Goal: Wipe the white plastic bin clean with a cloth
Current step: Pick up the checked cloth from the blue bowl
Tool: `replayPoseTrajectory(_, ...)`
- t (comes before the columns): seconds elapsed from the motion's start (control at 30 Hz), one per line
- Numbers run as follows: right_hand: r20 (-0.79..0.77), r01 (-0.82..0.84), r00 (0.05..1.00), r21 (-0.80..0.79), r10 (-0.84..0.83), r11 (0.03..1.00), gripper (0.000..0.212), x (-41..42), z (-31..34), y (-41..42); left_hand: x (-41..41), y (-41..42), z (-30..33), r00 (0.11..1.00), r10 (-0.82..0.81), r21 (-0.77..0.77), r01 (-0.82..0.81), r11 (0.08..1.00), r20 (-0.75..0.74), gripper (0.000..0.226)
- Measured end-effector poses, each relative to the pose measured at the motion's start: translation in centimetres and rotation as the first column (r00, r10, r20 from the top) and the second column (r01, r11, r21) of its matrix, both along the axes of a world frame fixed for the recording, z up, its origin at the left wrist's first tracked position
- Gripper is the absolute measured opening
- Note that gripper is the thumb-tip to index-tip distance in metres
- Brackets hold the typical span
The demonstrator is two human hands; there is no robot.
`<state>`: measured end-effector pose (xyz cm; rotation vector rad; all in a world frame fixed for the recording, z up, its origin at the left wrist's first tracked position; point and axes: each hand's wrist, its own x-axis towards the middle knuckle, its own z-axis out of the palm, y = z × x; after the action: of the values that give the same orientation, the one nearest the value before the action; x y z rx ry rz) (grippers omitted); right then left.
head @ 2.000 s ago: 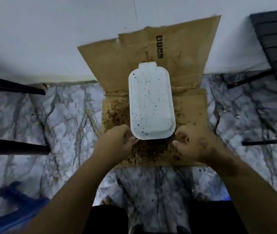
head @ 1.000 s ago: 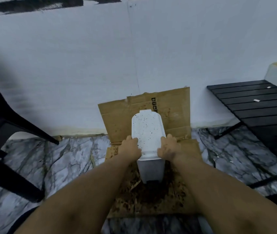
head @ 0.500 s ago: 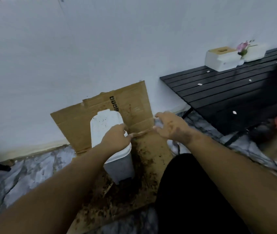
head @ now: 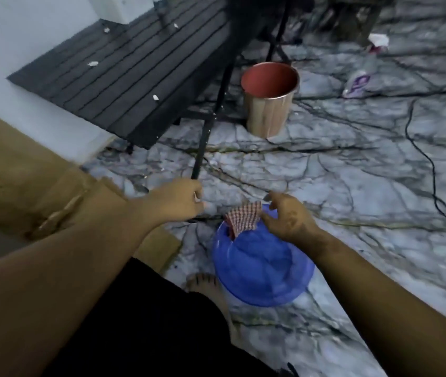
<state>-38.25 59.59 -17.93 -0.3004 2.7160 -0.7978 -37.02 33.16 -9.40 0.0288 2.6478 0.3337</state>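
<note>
R hand (head: 288, 217) is over the far rim of a blue plastic bowl (head: 264, 270), fingers bent and spread. Fingertips are right by a red-and-white checked cloth (head: 242, 218). The cloth hangs over the bowl's far rim, just left of the R hand. Can't tell if the fingers pinch the cloth or only touch it; pic is blurry there.

L hand (head: 175, 201) is to the left of the cloth, a bit apart from it, above the floor. Its fingers look loosely curled w/ nothing big in them. A small pale bit shows by the thumb, too tiny to tell what. The 2 hands are near each other but not touching, w/ the cloth between them.

White plastic bin: only a pale sliver at the far left edge, behind the L arm, may be it. Can't tell.

Brown cardboard (head: 26, 183) lies left of the L arm, dirty w/ crumbs at the fold. Past the L hand stands a black slatted table (head: 124, 74), its thin leg ending just by the L hand's knuckles. Past the R hand, well apart, stands a copper-colored bucket (head: 269, 99), red inside. A bare foot (head: 208, 285) touches the near left side of the bowl. Marble floor (head: 352, 186) w/ dark veins is under it all, and a black cable (head: 434, 186) runs far right of the R hand.
</note>
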Motion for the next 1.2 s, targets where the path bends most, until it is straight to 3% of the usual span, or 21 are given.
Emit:
replayPoseTrajectory(0.17,0.065,0.142,0.986,0.13,-0.152,0.981,0.053,1.1,-8.0,5.3,-2.6,5.8,-7.9,0.981,-0.063,-0.03,0.07,0.997,0.183,0.023)
replayPoseTrajectory(0.33,0.071,0.269,0.952,0.263,-0.297,0.926,0.054,2.0,-13.3,7.8,-2.5,6.4,-15.7,0.953,0.006,-0.032,0.003,0.999,0.304,0.008)
replayPoseTrajectory(0.43,0.116,0.317,0.932,0.196,-0.343,0.928,0.058,2.6,-15.6,8.7,-2.4,5.8,-18.7,0.948,0.068,-0.05,-0.055,0.997,0.312,0.039)
replayPoseTrajectory(0.5,0.087,0.316,0.938,0.189,-0.336,0.93,0.056,2.9,-16.7,8.9,-2.4,5.4,-20.0,0.949,0.092,-0.065,-0.076,0.995,0.302,0.052)
replayPoseTrajectory(0.63,-0.18,0.242,0.963,0.245,-0.201,0.939,0.044,1.4,-17.3,7.4,-2.9,5.4,-21.4,0.932,0.184,-0.046,-0.178,0.983,0.313,0.066)
replayPoseTrajectory(0.7,-0.191,0.145,0.976,0.216,-0.104,0.966,0.047,-0.7,-17.2,5.5,-3.2,5.6,-21.6,0.908,0.252,0.019,-0.274,0.962,0.334,0.065)
replayPoseTrajectory(0.83,-0.044,0.044,0.998,0.205,-0.036,0.978,0.052,-6.1,-16.6,0.4,-4.3,5.5,-22.2,0.841,0.412,0.146,-0.484,0.863,0.351,0.051)
replayPoseTrajectory(0.93,0.101,0.022,0.994,0.219,-0.045,0.976,0.043,-9.1,-16.2,-2.9,-5.3,5.5,-22.5,0.756,0.526,0.271,-0.639,0.72,0.389,0.036)
replayPoseTrajectory(1.1,0.366,0.187,0.902,0.15,-0.23,0.971,0.024,-11.3,-15.7,-5.3,-5.8,5.5,-22.8,0.631,0.65,0.382,-0.775,0.503,0.423,0.04)
replayPoseTrajectory(1.2,0.423,0.351,0.853,-0.034,-0.305,0.936,0.029,-11.8,-15.6,-5.7,-6.1,5.3,-22.9,0.571,0.699,0.421,-0.812,0.405,0.43,0.037)
